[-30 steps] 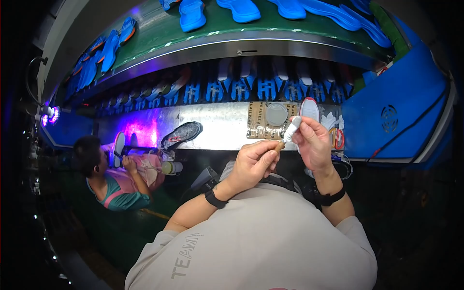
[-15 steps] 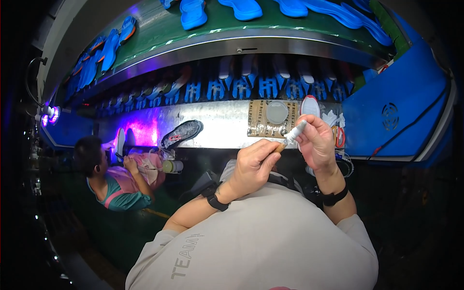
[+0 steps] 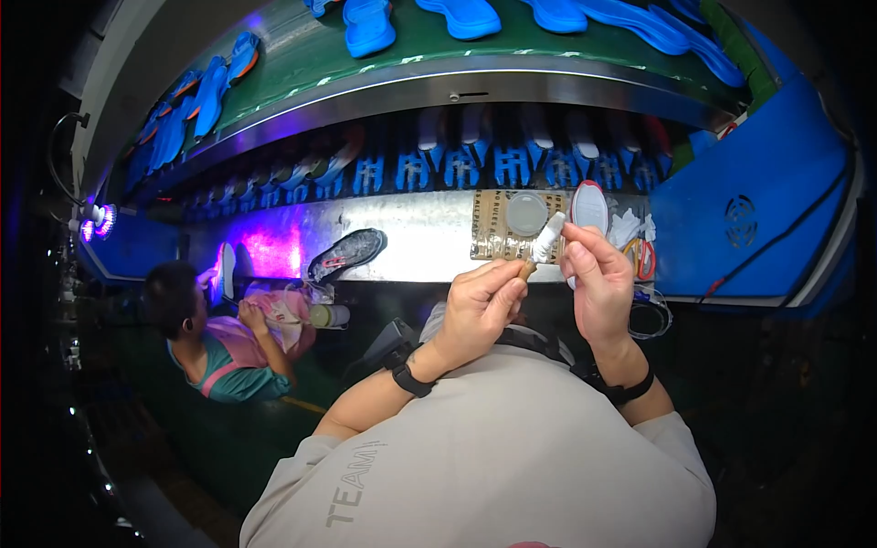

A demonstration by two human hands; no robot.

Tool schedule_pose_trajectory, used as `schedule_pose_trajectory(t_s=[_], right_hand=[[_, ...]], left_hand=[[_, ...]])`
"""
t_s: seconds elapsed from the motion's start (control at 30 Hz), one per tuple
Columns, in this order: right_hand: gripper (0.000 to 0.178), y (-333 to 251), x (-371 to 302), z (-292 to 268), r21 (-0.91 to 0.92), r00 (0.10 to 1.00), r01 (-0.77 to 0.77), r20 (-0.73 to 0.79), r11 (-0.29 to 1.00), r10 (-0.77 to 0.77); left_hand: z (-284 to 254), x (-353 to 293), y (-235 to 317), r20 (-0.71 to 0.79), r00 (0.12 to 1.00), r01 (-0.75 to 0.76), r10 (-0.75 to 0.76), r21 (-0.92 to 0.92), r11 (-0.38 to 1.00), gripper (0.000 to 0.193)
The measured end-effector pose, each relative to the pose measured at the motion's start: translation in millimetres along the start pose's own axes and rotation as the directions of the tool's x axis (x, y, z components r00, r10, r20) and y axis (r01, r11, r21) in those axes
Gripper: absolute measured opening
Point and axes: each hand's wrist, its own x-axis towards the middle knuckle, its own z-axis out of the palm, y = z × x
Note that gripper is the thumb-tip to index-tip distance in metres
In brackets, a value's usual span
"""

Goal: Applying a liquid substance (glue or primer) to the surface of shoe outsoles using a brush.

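Between the thumb and fingers of my left hand [image 3: 477,306] is the short wooden handle of a brush-like tool [image 3: 546,239], its upper part thickly wrapped in white material. My right hand [image 3: 598,279] is closed in a pinch at the side of the white wrapping, close to its top; whatever lies between those fingertips is too small to make out. Just beyond the tool, a round pale dish [image 3: 527,214] sits on a piece of brown cardboard [image 3: 489,239]. A shoe with a white sole and red rim [image 3: 590,205] lies behind my right hand.
On the metal bench [image 3: 411,228] lies a dark shoe [image 3: 347,255]. Crumpled white tissue [image 3: 625,228] and red-orange scissor-like handles [image 3: 647,260] are at the right. Blue soles [image 3: 369,27] lie on the green conveyor [image 3: 311,78]. At left, another person [image 3: 233,342] holds a shoe near purple lamps [image 3: 98,222].
The wrapped tool now stands more upright. My right hand has moved from over the white tip to its right side, uncovering the wrapping.
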Motion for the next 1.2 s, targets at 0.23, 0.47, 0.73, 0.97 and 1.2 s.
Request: schedule_pose_trajectory(t_s=[0.23,0.47,0.73,0.97,1.2], right_hand=[[0.026,-6,5,-5,-0.195,0.999,0.031,-0.009,0.98,-0.033],[0.043,9,-8,-6,-0.672,0.707,0.693,0.561,0.262,-0.431],[0.024,28,6,20,-0.565,0.538,0.818,0.687,0.108,-0.488],[0.022,42,26,22,-0.663,0.632,0.722,0.515,0.198,-0.579],[0.037,67,34,-8,-0.132,0.916,-0.081,-0.401,0.988,0.021]], left_hand=[[-11,2,-13,0.116,0.961,0.278,-0.253,-0.438,0.855,0.029],[-22,16,-24,0.016,0.968,0.196,-0.249,-0.665,0.721,0.028],[-24,26,-3,-0.049,0.954,0.26,-0.297,-0.365,0.894,0.02],[-70,56,15,0.112,0.966,0.252,-0.233,-0.214,0.944,0.021],[-287,161,85,-0.053,0.931,-0.069,0.361,0.946,0.318,0.023]])
